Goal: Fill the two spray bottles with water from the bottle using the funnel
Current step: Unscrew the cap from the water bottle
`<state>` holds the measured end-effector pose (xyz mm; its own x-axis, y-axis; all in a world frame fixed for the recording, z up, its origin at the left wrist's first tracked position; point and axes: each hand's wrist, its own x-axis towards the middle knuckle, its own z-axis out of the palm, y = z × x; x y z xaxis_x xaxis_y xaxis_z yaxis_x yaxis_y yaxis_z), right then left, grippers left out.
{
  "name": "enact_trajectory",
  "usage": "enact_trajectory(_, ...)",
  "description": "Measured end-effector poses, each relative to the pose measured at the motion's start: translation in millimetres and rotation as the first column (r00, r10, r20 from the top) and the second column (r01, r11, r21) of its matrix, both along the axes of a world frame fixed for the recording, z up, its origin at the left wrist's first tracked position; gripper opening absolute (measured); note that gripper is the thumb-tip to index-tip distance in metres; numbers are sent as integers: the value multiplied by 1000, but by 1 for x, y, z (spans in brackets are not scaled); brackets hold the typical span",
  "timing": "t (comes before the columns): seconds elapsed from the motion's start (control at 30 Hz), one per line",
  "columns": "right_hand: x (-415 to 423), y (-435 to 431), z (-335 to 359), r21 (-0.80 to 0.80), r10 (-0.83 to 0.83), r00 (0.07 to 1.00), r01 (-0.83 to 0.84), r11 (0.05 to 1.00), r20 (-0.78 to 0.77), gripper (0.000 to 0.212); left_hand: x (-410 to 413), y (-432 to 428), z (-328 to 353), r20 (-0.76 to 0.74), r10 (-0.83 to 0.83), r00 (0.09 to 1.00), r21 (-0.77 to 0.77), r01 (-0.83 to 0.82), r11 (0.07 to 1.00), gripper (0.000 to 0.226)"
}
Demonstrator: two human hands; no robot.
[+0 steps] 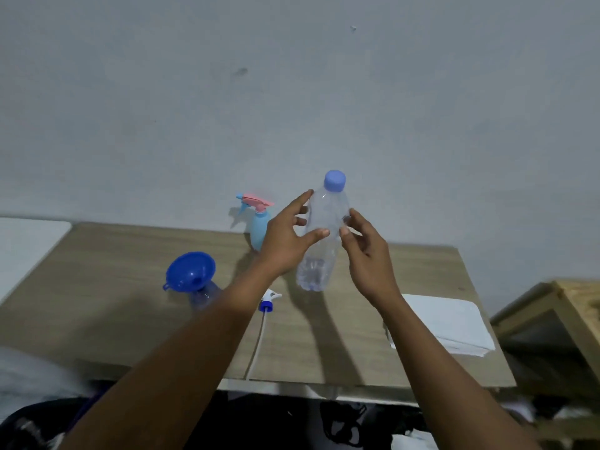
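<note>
Landmark: wooden table point(97, 319), light grain, front edge nearest the viewer, rear edge against a plain grey wall point(292, 92).

Below the table's front edge: dark, blurred items, not identifiable.

On the table near its front edge: detached spray head point(268, 298), white and blue, lying flat, its dip tube point(256, 349) running to the front edge. Toward the table's right edge: folded white cloth point(444, 323).

On the table's left half: clear spray bottle point(203, 297), blue funnel point(191, 271) seated in its neck. Bare wood lies left and in front of it.

Above the table's centre: clear water bottle point(319, 235), blue cap point(334, 180) on, upright, a little water in its base. Whether it rests on the table cannot be told. Left hand point(285, 241) has fingers spread, thumb and fingertips around the bottle's body. Right hand point(367, 251) has fingers loosely curled, thumb and forefinger touching the bottle's right side.

At the table's rear edge, by the wall: light blue spray bottle point(259, 232), pink and blue trigger head attached, partly hidden by the left hand.

Beyond the table's left edge: white surface point(29, 245). Beyond its right edge: wooden furniture point(558, 319), lower.
</note>
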<state>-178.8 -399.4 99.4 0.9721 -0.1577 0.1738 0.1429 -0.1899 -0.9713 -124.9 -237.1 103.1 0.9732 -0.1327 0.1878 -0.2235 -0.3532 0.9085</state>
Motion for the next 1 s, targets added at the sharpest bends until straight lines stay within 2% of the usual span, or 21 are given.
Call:
enact_trajectory(0.37, -55, 20, -20, -39, 7, 998, -9, 999, -66, 37, -56, 26, -36, -53, 8, 999, -67, -11, 998, 80)
enact_trajectory(0.5, -50, 19, -13, -72, -34, 997, 29, 997, -73, 35, -57, 24, -26, -2, 30, 1000, -6, -30, 1000, 91)
enact_trajectory(0.6, -38, 25, 11, -103, -112, 994, 111, 988, -9, 36, -53, 19, -13, 9, 42, 999, -16, -42, 999, 95)
enact_trajectory(0.77, -15, 44, 49, -164, -145, 983, 163, 973, 117, 38, -49, 14, -7, 18, 47, 999, 13, -47, 999, 77)
enact_trajectory(0.87, -6, 52, 49, -196, -174, 969, 207, 959, 175, 29, -51, 13, -8, 0, 54, 999, 16, -54, 998, 80)
enact_trajectory(1.0, -5, 54, 42, -198, -179, 956, 227, 954, 234, 25, -51, 14, -8, -1, 63, 998, -5, -63, 998, 74)
